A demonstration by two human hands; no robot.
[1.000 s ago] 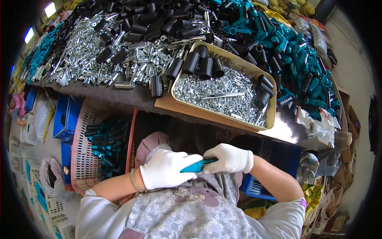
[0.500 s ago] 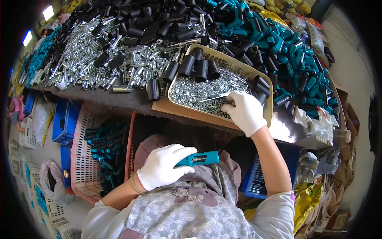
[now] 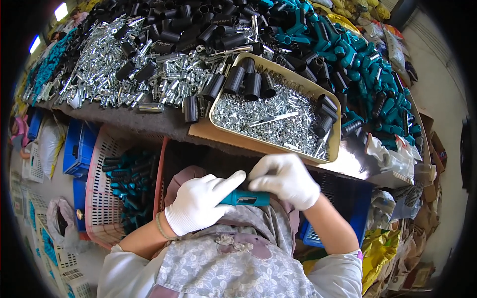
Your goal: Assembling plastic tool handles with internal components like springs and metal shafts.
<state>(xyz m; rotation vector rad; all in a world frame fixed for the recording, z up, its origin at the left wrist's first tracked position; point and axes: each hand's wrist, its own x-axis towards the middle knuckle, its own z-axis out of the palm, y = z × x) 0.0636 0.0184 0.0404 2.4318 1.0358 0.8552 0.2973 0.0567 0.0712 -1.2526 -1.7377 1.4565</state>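
The left grip (image 3: pixel 194 201) is closed around one teal housing (image 3: pixel 244 198), whose slot faces up beside its fingers. The right grip (image 3: pixel 288 181) has its fingers bunched over the housing's far end; whether they pinch a small piece or touch the housing, I cannot tell. For clean work, the left grip should probably hold the housing firm and level, its thumb clear of the slot, while the right fingertips work squarely, without tipping it.

Ahead of both grips, one cream tray (image 3: pixel 338 136) stands at the surface's (image 3: pixel 164 121) edge. In it I count four black sleeves (image 3: pixel 252 87) at the left, about three at the right and one slim rod (image 3: pixel 273 119); the small metal pieces (image 3: pixel 238 111) are beyond counting. One pink basket (image 3: pixel 161 174) stands left of the left grip.
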